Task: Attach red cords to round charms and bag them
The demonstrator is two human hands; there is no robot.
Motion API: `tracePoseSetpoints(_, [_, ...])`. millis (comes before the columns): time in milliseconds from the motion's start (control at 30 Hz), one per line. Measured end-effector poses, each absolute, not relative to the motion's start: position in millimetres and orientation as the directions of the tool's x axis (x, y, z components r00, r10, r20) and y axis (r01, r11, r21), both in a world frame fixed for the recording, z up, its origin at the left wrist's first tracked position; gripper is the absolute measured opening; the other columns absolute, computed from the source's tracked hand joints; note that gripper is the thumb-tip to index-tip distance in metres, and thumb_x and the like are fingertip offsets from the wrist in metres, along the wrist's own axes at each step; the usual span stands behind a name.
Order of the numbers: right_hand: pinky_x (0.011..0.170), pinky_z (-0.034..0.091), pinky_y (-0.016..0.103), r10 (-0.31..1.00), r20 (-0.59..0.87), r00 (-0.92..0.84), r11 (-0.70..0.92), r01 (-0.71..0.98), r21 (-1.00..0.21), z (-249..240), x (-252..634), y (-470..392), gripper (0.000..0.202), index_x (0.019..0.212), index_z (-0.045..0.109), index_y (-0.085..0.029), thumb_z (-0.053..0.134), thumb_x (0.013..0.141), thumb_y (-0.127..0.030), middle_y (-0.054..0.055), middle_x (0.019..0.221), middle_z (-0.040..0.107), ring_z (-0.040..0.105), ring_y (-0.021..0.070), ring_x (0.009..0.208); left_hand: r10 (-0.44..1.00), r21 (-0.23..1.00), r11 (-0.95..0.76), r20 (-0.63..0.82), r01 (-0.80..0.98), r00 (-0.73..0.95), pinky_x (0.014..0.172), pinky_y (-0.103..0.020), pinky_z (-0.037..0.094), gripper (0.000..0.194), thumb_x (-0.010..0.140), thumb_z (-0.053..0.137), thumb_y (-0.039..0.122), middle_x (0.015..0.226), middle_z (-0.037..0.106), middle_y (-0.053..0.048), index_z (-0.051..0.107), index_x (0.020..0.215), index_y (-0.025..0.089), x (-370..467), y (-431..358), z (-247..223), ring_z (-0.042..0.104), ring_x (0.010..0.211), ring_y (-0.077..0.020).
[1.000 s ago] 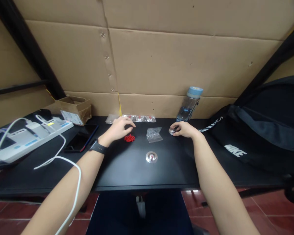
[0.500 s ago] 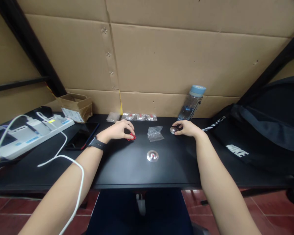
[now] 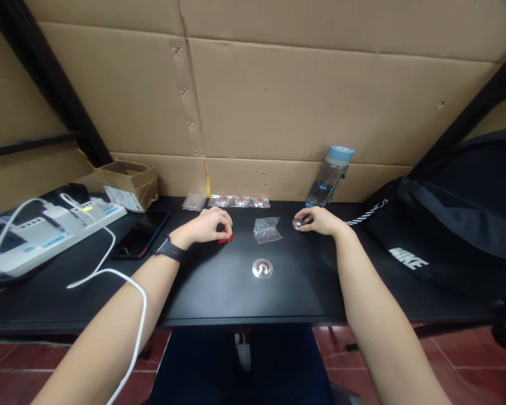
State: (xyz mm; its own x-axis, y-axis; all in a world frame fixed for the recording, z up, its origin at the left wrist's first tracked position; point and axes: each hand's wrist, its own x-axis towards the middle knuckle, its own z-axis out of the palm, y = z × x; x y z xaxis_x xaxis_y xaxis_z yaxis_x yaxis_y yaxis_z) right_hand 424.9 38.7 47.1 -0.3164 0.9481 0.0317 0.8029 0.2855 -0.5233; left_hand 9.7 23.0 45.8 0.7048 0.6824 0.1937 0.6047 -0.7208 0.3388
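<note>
The step in hand looks like gathering small parts with both hands at once. The left fingers (image 3: 224, 217) curl down over a loose, looped bundle of thin red cord (image 3: 226, 238), touching it; whether they pinch it cannot be told, as the fingertips are partly hidden. The right fingers (image 3: 307, 212) stand narrow, thumb and forefinger holding a shiny, round silver metal disc (image 3: 297, 224) by its edge, low at the counter (image 3: 211, 298).

A lift from here would probably call for a firm close on the soft, tangle-prone cord and a light rim grip on the smooth, slippery metal.

Between the two sets of fingers lies a crinkled, clear plastic bag (image 3: 266, 230). Nearer the person than either set rests a second domed silver disc (image 3: 262, 269), flat-rimmed, polished and red at its centre. Beyond the left fingers sits a row of clear packets with silver rounds (image 3: 239, 201).
</note>
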Motion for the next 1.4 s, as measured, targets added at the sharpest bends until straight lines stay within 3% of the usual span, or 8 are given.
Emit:
tracePoseSetpoints(233, [0.083, 0.056, 0.032, 0.945, 0.014, -0.326, 0.282, 0.796, -0.536, 48.8, 425.0, 37.4, 0.040, 0.107, 0.076, -0.019, 0.081, 0.067, -0.022, 0.007, 0.105, 0.078, 0.071, 0.0223, 0.090, 0.689, 0.338, -0.723, 0.276, 0.603, 0.670, 0.100, -0.038, 0.041, 0.017, 0.092, 0.061, 0.038, 0.104, 0.073, -0.003, 0.071, 0.090, 0.025, 10.0, 22.2, 50.4, 0.062, 0.106, -0.0234])
tracePoseSetpoints(400, [0.084, 0.055, 0.032, 0.947, 0.019, -0.319, 0.282, 0.807, -0.519, 49.3, 425.8, 36.6, 0.038, 0.106, 0.076, -0.020, 0.080, 0.067, -0.020, 0.006, 0.102, 0.078, 0.071, 0.0221, 0.090, 0.728, 0.482, -0.684, 0.394, 0.548, 0.562, 0.084, -0.031, 0.048, 0.017, 0.099, 0.051, 0.036, 0.094, 0.074, -0.002, 0.061, 0.101, 0.022, 14.6, 16.0, 55.9, 0.068, 0.090, -0.0186])
tracePoseSetpoints(533, [0.082, 0.055, 0.033, 0.939, 0.057, -0.338, 0.317, 0.792, -0.522, 51.5, 426.0, 35.4, 0.039, 0.106, 0.075, -0.020, 0.080, 0.067, -0.021, 0.005, 0.101, 0.078, 0.071, 0.0218, 0.088, 0.763, 0.523, -0.646, 0.431, 0.556, 0.482, 0.071, -0.027, 0.047, 0.017, 0.097, 0.057, 0.038, 0.088, 0.075, -0.001, 0.063, 0.099, 0.021, 18.7, 12.2, 56.5, 0.069, 0.080, -0.0174])
tracePoseSetpoints(667, [0.080, 0.056, 0.034, 0.902, 0.206, -0.379, 0.428, 0.723, -0.542, 62.4, 416.8, 27.4, 0.040, 0.107, 0.074, -0.022, 0.081, 0.068, -0.026, 0.005, 0.105, 0.077, 0.071, 0.0231, 0.091, 0.743, 0.518, -0.668, 0.512, 0.534, 0.432, 0.083, -0.031, 0.050, 0.019, 0.092, 0.065, 0.039, 0.095, 0.076, -0.003, 0.070, 0.091, 0.021, 24.9, 9.3, 57.7, 0.070, 0.089, -0.0195])
tracePoseSetpoints(833, [0.081, 0.056, 0.037, 0.818, 0.449, -0.360, 0.575, 0.531, -0.623, 80.0, 382.3, 9.1, 0.040, 0.110, 0.073, -0.023, 0.082, 0.071, -0.029, 0.007, 0.112, 0.074, 0.070, 0.0252, 0.098, 0.723, 0.585, -0.690, 0.583, 0.425, 0.372, 0.089, -0.034, 0.054, 0.020, 0.092, 0.068, 0.041, 0.098, 0.077, -0.004, 0.072, 0.095, 0.021, 39.2, 0.3, 61.5, 0.072, 0.093, -0.0203])
tracePoseSetpoints(967, [0.084, 0.056, 0.038, 0.789, 0.547, -0.281, 0.613, 0.283, -0.738, 83.3, 344.4, -5.2, 0.045, 0.113, 0.068, -0.024, 0.085, 0.071, -0.030, 0.007, 0.113, 0.072, 0.069, 0.0258, 0.104, 0.713, 0.611, -0.701, 0.605, 0.369, 0.353, 0.091, -0.035, 0.056, 0.022, 0.093, 0.068, 0.040, 0.103, 0.077, -0.005, 0.071, 0.107, 0.023, 51.1, -8.2, 62.3, 0.074, 0.093, -0.0203])
tracePoseSetpoints(1133, [0.084, 0.057, 0.033, 0.795, 0.537, -0.283, 0.564, 0.017, -0.826, 74.8, 308.0, -15.5, 0.055, 0.119, 0.063, -0.027, 0.086, 0.069, -0.026, 0.007, 0.122, 0.066, 0.068, 0.0238, 0.109, 0.679, 0.490, -0.708, 0.670, 0.508, 0.301, 0.094, -0.039, 0.049, 0.013, 0.093, 0.069, 0.036, 0.099, 0.078, -0.001, 0.076, 0.095, 0.027, 63.3, -17.9, 63.4, 0.071, 0.098, -0.0214])
tracePoseSetpoints(1400, [0.090, 0.058, 0.036, 0.807, 0.474, -0.353, 0.449, -0.155, -0.880, 63.1, 286.3, -23.3, 0.060, 0.120, 0.062, -0.029, 0.089, 0.066, -0.024, 0.007, 0.125, 0.062, 0.066, 0.0224, 0.109, 0.597, 0.386, -0.738, 0.755, 0.553, 0.270, 0.101, -0.041, 0.041, 0.007, 0.094, 0.068, 0.029, 0.109, 0.070, -0.003, 0.073, 0.095, 0.025, 74.8, -25.2, 60.5, 0.061, 0.112, -0.0227])
